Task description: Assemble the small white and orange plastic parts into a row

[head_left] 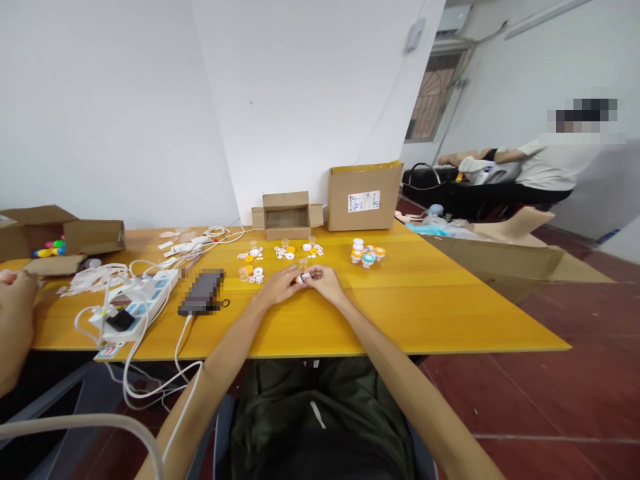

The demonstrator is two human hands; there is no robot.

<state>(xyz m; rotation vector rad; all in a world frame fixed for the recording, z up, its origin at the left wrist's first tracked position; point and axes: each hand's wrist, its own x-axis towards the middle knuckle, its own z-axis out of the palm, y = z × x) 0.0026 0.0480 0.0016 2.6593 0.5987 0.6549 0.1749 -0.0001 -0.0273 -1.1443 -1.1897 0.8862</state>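
Note:
Over the middle of the table, my left hand [284, 285] and my right hand [324, 281] meet, fingers closed around a small white dotted round piece [303, 277]. It shows some orange near its edge; the fingers hide the rest. Just behind and to the left lie small groups of parts: a clear plastic cup [243, 274], an orange ring [249, 259], a white disc with holes [258, 272] and tiny white bits. To the right of my hands stands a cluster of small capped containers with white, orange and teal tops, among them a teal-topped one [369, 259].
A small open cardboard box [287, 219] and a large closed carton [363, 200] stand against the wall. At left are a power strip [143, 303], white cables and a dark phone-like device [201, 293]. Another person's hand [17, 293] is at far left; a person [555, 160] sits at back right.

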